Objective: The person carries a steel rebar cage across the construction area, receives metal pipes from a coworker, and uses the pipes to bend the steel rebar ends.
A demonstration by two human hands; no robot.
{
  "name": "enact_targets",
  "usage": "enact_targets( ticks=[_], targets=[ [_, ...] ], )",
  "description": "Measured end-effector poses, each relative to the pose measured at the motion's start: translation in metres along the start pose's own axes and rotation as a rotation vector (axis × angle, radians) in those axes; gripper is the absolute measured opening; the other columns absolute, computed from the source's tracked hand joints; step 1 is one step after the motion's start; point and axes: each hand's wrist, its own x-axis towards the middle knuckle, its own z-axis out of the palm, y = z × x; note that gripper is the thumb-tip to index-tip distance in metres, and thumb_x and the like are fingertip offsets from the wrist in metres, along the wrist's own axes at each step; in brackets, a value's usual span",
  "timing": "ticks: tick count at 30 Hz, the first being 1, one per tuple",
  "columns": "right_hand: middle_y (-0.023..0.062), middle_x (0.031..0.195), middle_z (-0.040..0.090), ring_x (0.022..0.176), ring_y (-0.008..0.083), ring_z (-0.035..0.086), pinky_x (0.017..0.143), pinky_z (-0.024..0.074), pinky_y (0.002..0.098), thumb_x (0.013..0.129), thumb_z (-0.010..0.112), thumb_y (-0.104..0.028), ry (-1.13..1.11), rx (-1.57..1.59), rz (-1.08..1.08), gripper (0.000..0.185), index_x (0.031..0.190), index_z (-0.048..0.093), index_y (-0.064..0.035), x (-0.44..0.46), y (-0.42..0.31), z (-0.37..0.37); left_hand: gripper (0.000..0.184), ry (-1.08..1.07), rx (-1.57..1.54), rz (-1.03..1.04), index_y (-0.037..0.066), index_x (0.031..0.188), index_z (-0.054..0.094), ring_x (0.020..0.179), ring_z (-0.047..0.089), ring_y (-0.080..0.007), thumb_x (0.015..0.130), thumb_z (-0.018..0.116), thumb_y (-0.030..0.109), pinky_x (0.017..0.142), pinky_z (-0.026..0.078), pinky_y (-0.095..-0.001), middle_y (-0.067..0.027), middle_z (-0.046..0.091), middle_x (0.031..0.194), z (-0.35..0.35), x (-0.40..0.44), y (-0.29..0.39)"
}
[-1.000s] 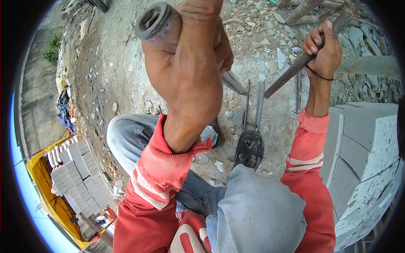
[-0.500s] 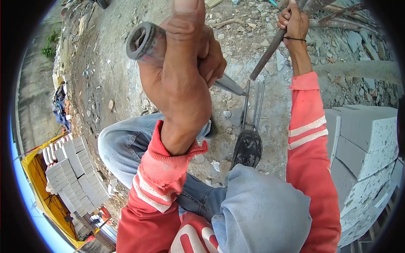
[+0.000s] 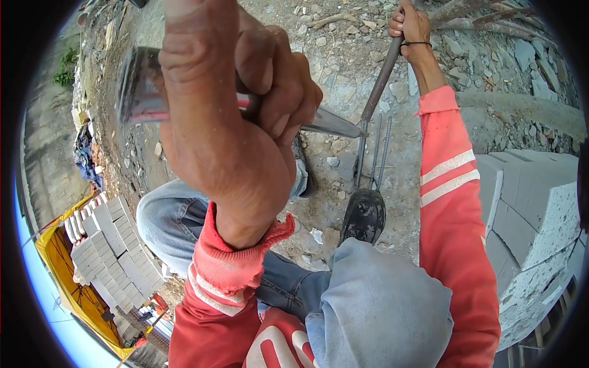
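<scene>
My left hand (image 3: 227, 116) is wrapped round a tapered metal tool (image 3: 334, 124) with a thick, cylindrical near end that is blurred. The tool's narrow tip lies beside the upper end of a steel rebar (image 3: 361, 156); whether they touch I cannot tell. High on the right, my right hand (image 3: 414, 27) grips a dark metal pipe (image 3: 385, 76), which slants down to meet that same rebar end. Two more ribbed rebar ends stick out alongside it, in front of a black boot (image 3: 363, 216) that appears to stand on them.
Grey blocks (image 3: 527, 208) are stacked close to my right arm. Several poles (image 3: 521, 109) lie at the upper right among rubble. Farther off at the lower left, more blocks (image 3: 116, 257) stand by a yellow tarp (image 3: 58, 264). Stones litter the ground.
My left hand has shifted left and looks nearer the camera, with the tool's tip slightly farther right. The pipe's lower end now meets the rebar end. My right hand moved slightly left.
</scene>
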Motion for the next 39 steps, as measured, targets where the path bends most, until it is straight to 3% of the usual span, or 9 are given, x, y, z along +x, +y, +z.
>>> enact_targets(
  ticks=[8,13,16,19,22,31,37,39],
  targets=[
    [-0.0035,0.059,0.043,0.044,0.0111,0.042,0.038,0.0341,0.0267,0.1,0.052,-0.025,-0.156,-0.043,0.047,0.016,0.086,0.049,-0.0169,0.005,0.004,0.005,0.053,-0.004,-0.046,0.002,0.016,0.071,0.039,0.042,0.027,-0.0103,0.103,0.034,0.058,0.052,0.03,-0.0291,0.003,0.03,0.049,-0.01,0.002,-0.006],
    [-0.0034,0.059,0.043,0.044,0.0112,0.043,0.038,0.0344,0.0271,0.1,0.05,-0.024,-0.138,-0.079,0.016,0.019,0.083,0.046,-0.0173,0.001,0.0,0.013,0.052,-0.039,-0.088,0.106,0.016,0.07,0.039,0.042,0.028,-0.0105,0.103,0.033,0.056,0.053,0.031,-0.0289,0.0029,0.03,0.049,-0.011,0.005,-0.01],
    [-0.0033,0.058,0.042,0.044,0.0113,0.044,0.038,0.0345,0.0273,0.101,0.049,-0.024,-0.14,-0.105,0.002,0.019,0.084,0.045,-0.0176,0.003,0.003,0.012,0.052,-0.039,-0.155,-0.007,0.015,0.07,0.038,0.042,0.029,-0.0106,0.103,0.033,0.055,0.053,0.031,-0.0291,0.003,0.03,0.049,-0.016,0.004,-0.01],
    [-0.0031,0.058,0.042,0.044,0.0114,0.043,0.038,0.0344,0.0273,0.101,0.049,-0.024,-0.144,-0.105,-0.003,0.018,0.084,0.045,-0.0179,0.0,-0.001,0.014,0.052,-0.048,-0.099,0.117,0.015,0.069,0.038,0.042,0.028,-0.0106,0.103,0.034,0.055,0.053,0.031,-0.0294,0.0031,0.03,0.049,-0.011,0.004,-0.007],
    [-0.0029,0.058,0.042,0.043,0.0116,0.043,0.038,0.0342,0.0272,0.101,0.049,-0.024,-0.115,-0.083,0.018,0.018,0.085,0.045,-0.018,-0.002,-0.005,0.017,0.053,-0.055,0.086,0.002,0.015,0.069,0.038,0.042,0.028,-0.0109,0.103,0.035,0.055,0.052,0.031,-0.0299,0.0026,0.03,0.049,-0.008,0.003,0.003],
    [-0.0036,0.058,0.039,0.042,0.0114,0.04,0.037,0.0322,0.0261,0.1,0.051,-0.026,-0.094,-0.064,0.064,0.021,0.082,0.045,-0.0171,-0.008,-0.011,0.018,0.056,0.06,-0.125,-0.003,0.014,0.068,0.038,0.042,0.027,-0.0113,0.102,0.036,0.058,0.051,0.03,-0.0299,0.0022,0.03,0.048,-0.015,0.002,-0.005],
    [-0.0038,0.057,0.039,0.042,0.0112,0.04,0.038,0.0319,0.0257,0.1,0.051,-0.026,-0.082,-0.055,0.072,0.022,0.082,0.045,-0.0171,-0.011,-0.014,0.018,0.058,0.015,0.02,0.021,0.014,0.068,0.039,0.042,0.023,-0.0103,0.102,0.033,0.061,0.05,0.029,-0.0288,0.0026,0.028,0.048,0.003,-0.008,0.002],
    [-0.0039,0.057,0.039,0.042,0.0112,0.039,0.038,0.032,0.0257,0.101,0.051,-0.026,-0.04,-0.077,0.066,0.022,0.081,0.045,-0.0173,-0.008,-0.013,0.012,0.058,0.294,-0.221,-0.171,0.014,0.069,0.039,0.042,0.022,-0.0098,0.102,0.032,0.061,0.048,0.027,-0.0284,0.0028,0.028,0.048,0.007,-0.013,0.0]
  ],
)
